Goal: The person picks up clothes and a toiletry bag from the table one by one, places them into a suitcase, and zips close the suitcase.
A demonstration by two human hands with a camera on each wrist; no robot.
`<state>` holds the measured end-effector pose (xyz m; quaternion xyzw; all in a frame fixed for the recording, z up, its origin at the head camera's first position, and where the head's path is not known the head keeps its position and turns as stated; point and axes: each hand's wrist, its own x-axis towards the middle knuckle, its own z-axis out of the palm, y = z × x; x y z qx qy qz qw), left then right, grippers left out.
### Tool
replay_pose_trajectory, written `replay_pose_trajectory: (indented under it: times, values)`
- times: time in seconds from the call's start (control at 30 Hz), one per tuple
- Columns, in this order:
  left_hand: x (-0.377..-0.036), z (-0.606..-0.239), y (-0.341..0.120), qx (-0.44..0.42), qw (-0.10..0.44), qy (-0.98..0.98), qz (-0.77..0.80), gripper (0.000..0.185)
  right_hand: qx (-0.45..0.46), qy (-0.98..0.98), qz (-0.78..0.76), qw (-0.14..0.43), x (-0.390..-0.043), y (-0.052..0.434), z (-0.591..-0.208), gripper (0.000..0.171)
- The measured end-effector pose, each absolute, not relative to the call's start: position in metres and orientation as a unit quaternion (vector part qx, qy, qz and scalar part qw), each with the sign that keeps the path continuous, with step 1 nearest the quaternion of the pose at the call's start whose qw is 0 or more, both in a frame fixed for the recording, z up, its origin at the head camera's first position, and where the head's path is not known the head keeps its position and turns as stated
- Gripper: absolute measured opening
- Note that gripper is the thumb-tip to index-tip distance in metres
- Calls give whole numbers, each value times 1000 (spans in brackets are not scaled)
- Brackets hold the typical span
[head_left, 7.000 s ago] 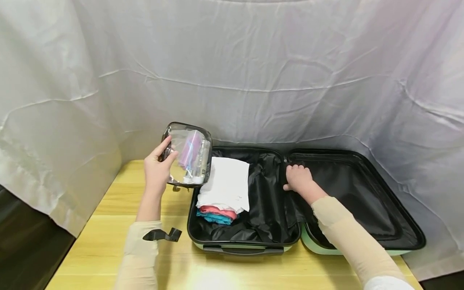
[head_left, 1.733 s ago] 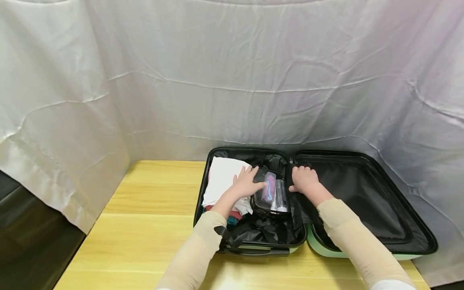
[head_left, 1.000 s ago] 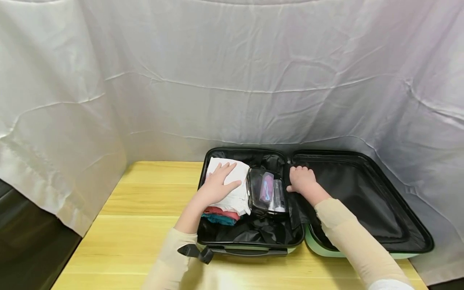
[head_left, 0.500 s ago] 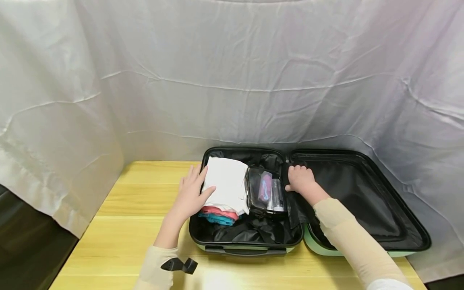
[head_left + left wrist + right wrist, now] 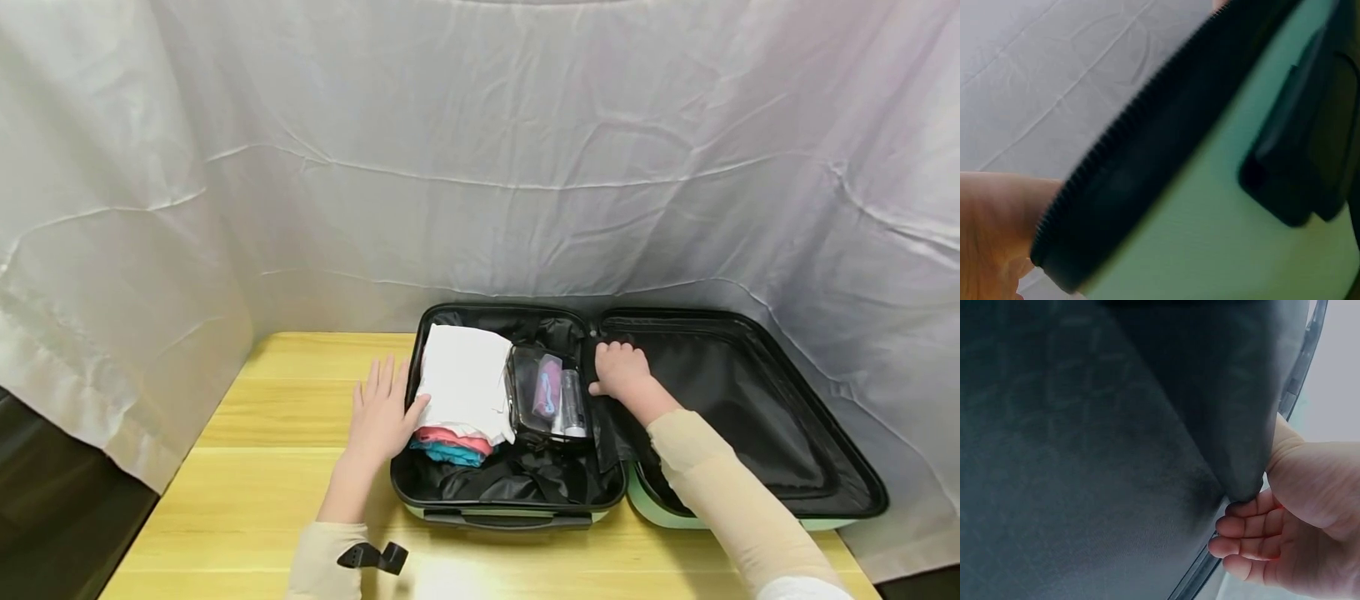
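Resting flat with fingers spread, the left hand (image 5: 380,414) lies on the tabletop (image 5: 262,467), its thumb touching the rim of the open suitcase (image 5: 510,506). The right hand (image 5: 619,372) has its grip curled around a fold of black lining (image 5: 1147,425) near the hinge. Between both hands sit a white folded cloth (image 5: 467,380) atop pink and teal garments, just beside a clear toiletry pouch (image 5: 550,393). A white sheet (image 5: 480,150) hangs behind.

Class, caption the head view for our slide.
Open suitcase packed with folded clothes and clear toiletry bag, hands at its edges.
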<state>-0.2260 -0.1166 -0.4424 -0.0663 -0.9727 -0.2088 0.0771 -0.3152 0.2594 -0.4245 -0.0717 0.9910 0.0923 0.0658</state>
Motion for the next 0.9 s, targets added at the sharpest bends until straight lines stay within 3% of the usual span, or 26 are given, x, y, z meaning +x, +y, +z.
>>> replay_pose_trajectory:
  times: [0.43,0.7,0.9]
  values:
    - [-226,-460,-113,-85,17,-983,-160,77,-83,991,84,65,-313,260,-426,68]
    - [-227,-464,-113,-66,24,-976,-208,80,-100,992,58,52,-309,273,-431,76]
    - [-228,-466,-113,-64,20,-972,-223,81,-113,991,48,57,-292,284,-425,72]
